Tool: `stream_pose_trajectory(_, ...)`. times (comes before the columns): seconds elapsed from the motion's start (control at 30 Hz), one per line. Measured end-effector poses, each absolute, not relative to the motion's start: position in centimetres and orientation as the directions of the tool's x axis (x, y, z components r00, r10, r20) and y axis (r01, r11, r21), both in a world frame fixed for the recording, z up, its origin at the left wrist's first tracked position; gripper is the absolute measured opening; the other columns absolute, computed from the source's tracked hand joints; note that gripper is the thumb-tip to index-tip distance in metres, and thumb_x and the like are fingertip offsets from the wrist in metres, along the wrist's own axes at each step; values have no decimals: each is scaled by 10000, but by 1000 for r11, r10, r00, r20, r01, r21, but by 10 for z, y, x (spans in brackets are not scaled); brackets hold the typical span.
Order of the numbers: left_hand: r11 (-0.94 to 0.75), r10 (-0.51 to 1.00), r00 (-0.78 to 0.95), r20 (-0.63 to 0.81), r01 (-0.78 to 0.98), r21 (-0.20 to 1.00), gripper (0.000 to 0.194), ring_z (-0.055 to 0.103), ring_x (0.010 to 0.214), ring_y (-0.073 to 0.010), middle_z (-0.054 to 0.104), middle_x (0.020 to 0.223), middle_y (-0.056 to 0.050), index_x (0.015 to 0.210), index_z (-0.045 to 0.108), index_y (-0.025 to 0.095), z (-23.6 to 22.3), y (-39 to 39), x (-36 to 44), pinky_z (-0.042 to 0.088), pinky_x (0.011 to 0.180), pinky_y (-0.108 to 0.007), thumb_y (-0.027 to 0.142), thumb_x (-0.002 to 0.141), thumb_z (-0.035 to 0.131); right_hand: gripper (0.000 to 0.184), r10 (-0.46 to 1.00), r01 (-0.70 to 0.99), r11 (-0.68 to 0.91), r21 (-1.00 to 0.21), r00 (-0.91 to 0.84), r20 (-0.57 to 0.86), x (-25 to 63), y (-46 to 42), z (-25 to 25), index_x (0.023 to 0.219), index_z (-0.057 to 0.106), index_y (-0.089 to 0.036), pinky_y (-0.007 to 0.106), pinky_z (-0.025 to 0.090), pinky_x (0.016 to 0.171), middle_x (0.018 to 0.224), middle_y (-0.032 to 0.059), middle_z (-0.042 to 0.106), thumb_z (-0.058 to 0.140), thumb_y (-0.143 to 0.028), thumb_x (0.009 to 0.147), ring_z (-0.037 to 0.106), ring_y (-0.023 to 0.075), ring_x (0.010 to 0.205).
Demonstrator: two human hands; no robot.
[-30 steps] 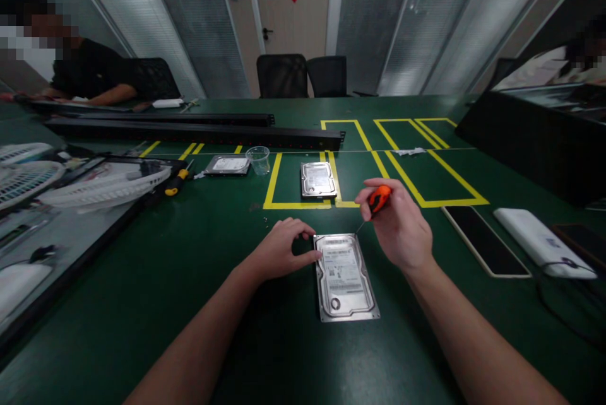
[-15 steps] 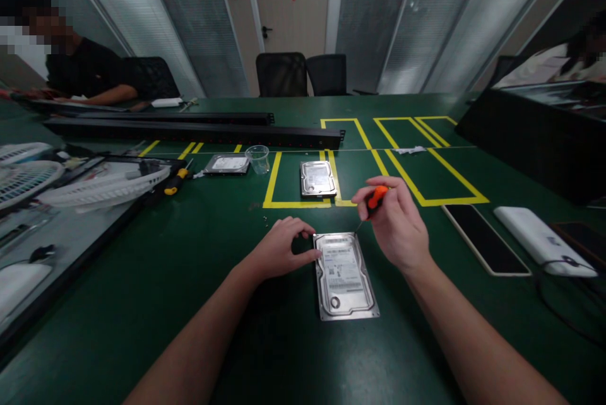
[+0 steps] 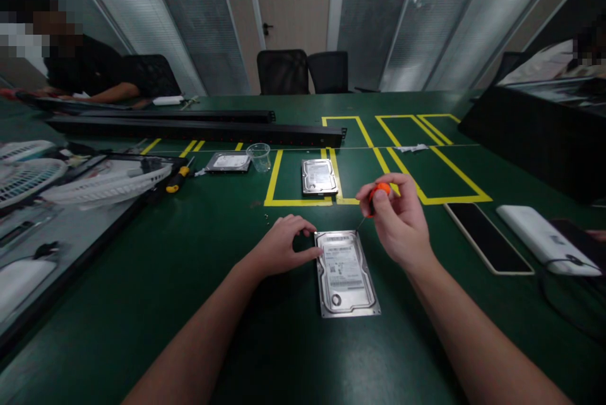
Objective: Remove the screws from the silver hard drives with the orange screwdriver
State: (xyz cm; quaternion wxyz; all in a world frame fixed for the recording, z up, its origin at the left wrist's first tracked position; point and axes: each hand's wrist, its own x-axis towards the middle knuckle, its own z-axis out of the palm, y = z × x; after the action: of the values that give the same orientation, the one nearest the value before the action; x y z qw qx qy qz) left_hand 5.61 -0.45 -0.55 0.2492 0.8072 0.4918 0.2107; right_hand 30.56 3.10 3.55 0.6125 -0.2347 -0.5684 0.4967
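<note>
In front of me a silver hard drive (image 3: 348,275) lies flat on the green table, label up. My left hand (image 3: 286,244) bends around its upper left corner, the thumb on the left edge and the fingertips at the corner, holding it. In my right hand (image 3: 400,222) is a screwdriver with an orange and black handle (image 3: 380,192). Its thin shaft slants down to the drive's upper right corner, where the tip seems to touch. Several tiny screws (image 3: 266,219) lie beyond my left hand. Farther back, a second hard drive (image 3: 319,176) sits across yellow tape.
A clear plastic cup (image 3: 259,158) stands beside another drive (image 3: 229,162). A yellow and black screwdriver (image 3: 178,179) lies near white rackets (image 3: 108,184) at left. On the right are a phone (image 3: 488,239) and a white power bank (image 3: 546,240) with a cable. Black power strips (image 3: 203,130) stretch behind.
The right hand's fingers have shifted slightly on the screwdriver handle, which has turned a little. The left hand and the drive stay in place; the view tilts slightly.
</note>
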Motion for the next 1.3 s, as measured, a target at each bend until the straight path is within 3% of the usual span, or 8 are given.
stream_pose_trajectory(0.17,-398,897,430,101,688,607,384,621,996,-260,694,1059,-50,1165,689,220,-6,-4,56,463,902,-416,489,907,782,307,882,-396,347,-850,-171,440,306,30,39,1156,712,-221,340,430,679,947,59,696,515,-443,1081,548,164,714)
stream_pose_trajectory(0.4,-408,893,436,110,682,607,373,624,1000,-259,694,1058,-51,1164,686,220,-6,-4,55,464,895,-410,474,908,785,97,875,-356,398,-846,-130,467,307,31,36,1064,621,-270,349,491,771,1002,23,728,662,-349,1024,649,176,807)
stream_pose_trajectory(0.57,-417,891,436,125,680,603,374,627,999,-258,695,1060,-50,1160,690,224,-7,-4,54,463,897,-405,482,907,787,139,878,-338,392,-856,-141,458,306,30,35,1090,580,-290,317,438,653,971,4,735,684,-342,1015,578,145,676)
stream_pose_trajectory(0.73,-421,889,440,127,676,604,373,628,999,-256,697,1057,-49,1154,686,223,-8,-4,55,465,894,-405,485,908,786,306,875,-361,370,-856,-173,452,307,29,37,1198,685,-251,346,445,653,964,50,699,511,-470,1074,549,171,700)
stream_pose_trajectory(0.97,-423,888,441,129,675,604,365,626,996,-254,697,1053,-49,1155,686,228,-9,-4,55,465,895,-408,480,910,784,109,874,-313,415,-854,-123,470,306,30,35,1068,609,-267,351,505,751,1011,27,723,637,-365,1030,645,174,791)
stream_pose_trajectory(1.13,-426,888,439,135,677,601,370,623,993,-252,694,1052,-47,1155,685,226,-9,-4,54,466,897,-408,483,908,786,210,880,-305,408,-861,-119,459,306,30,34,1064,532,-292,321,491,672,982,-1,745,712,-366,988,620,152,700)
stream_pose_trajectory(1.3,-424,888,441,129,679,599,367,628,997,-259,696,1045,-49,1148,685,225,-6,-4,55,467,901,-413,489,911,778,248,878,-354,387,-851,-141,458,306,29,38,1169,654,-263,345,466,666,936,39,714,549,-460,1062,556,166,687)
